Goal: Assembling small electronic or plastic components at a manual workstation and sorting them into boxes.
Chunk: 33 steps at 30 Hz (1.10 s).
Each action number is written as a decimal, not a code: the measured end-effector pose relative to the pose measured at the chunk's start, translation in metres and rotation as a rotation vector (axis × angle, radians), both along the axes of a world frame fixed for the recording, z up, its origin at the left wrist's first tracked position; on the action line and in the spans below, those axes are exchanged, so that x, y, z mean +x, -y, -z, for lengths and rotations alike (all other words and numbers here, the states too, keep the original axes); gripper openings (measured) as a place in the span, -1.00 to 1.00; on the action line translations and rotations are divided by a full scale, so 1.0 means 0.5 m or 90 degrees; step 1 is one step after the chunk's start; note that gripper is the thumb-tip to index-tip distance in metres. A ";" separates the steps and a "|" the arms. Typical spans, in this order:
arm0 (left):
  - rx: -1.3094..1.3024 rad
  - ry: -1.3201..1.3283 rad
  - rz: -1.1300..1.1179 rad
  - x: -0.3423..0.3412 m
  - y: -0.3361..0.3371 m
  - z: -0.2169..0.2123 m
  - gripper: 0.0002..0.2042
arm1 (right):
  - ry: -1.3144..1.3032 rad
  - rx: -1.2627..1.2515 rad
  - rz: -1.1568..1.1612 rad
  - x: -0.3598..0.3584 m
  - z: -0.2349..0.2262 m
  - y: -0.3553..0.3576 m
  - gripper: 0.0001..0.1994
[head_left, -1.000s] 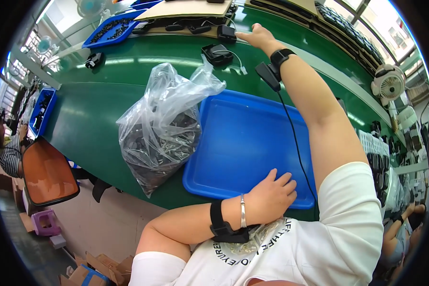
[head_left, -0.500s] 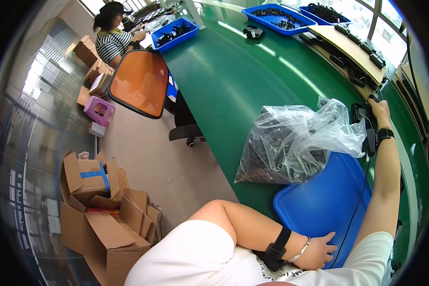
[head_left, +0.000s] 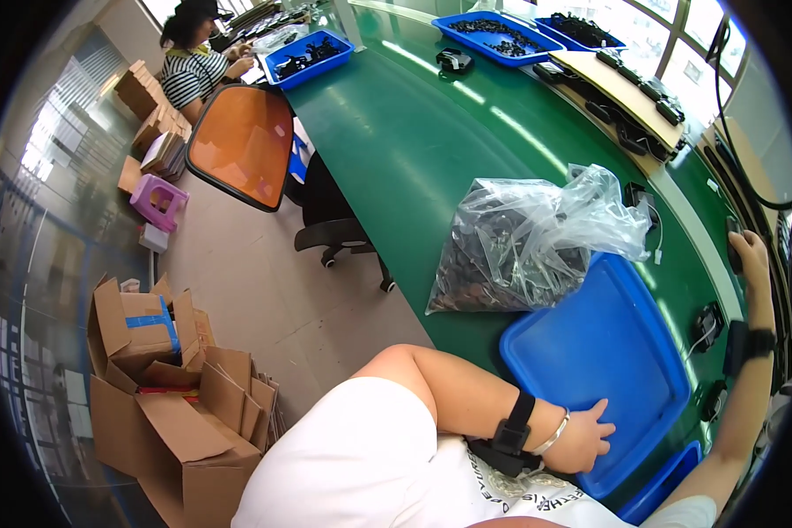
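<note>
My left hand (head_left: pixel 581 437) lies at the near left rim of a shallow blue tray (head_left: pixel 603 352), its fingers spread and holding nothing. Out at the right edge of the table, my right hand (head_left: pixel 750 255) has its fingers closed on a small dark oblong object (head_left: pixel 734 245); its exact kind does not show. A clear plastic bag (head_left: pixel 510 246) full of small dark parts rests on the table against the far left side of the tray. Its gathered top leans to the right.
A green table (head_left: pixel 431 158) stretches away, with blue trays of black parts (head_left: pixel 308 60) at its far end. Black devices with cables (head_left: pixel 706 326) lie along the right side. An orange-backed chair (head_left: pixel 242 145), cardboard boxes (head_left: pixel 176 387) and a seated person (head_left: pixel 189 66) are on the left.
My right hand has moved right, away from the bag, to the table's right edge. The dark cable that crossed the tray is off it. My left hand stays by the tray; the view has shifted.
</note>
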<state>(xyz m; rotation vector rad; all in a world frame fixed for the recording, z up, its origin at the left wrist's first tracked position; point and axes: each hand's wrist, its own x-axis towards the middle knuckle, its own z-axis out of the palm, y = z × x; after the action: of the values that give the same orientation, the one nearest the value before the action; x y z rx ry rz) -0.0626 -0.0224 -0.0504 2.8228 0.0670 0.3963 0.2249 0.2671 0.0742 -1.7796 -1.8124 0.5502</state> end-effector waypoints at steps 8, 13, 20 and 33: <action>-0.023 -0.084 -0.028 -0.031 -0.019 -0.070 -0.64 | 0.037 0.049 0.062 0.019 -0.196 0.516 -0.36; -0.037 -0.146 -0.012 0.005 -0.025 -0.104 -0.57 | -0.113 0.046 0.328 0.078 -0.205 0.801 -0.49; -0.005 -0.203 -0.030 0.021 0.003 -0.118 -0.53 | -0.065 0.053 0.413 0.191 -0.112 1.034 -0.44; -0.031 -0.174 -0.084 0.008 0.056 -0.117 -0.51 | 0.403 0.076 0.423 0.179 0.110 1.065 -0.32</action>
<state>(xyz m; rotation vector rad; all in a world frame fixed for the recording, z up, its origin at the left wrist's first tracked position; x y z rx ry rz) -0.0586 -0.0502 0.0084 2.8134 0.3174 0.0327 0.3146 -0.2655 0.0193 -2.4663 -1.3977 -0.4155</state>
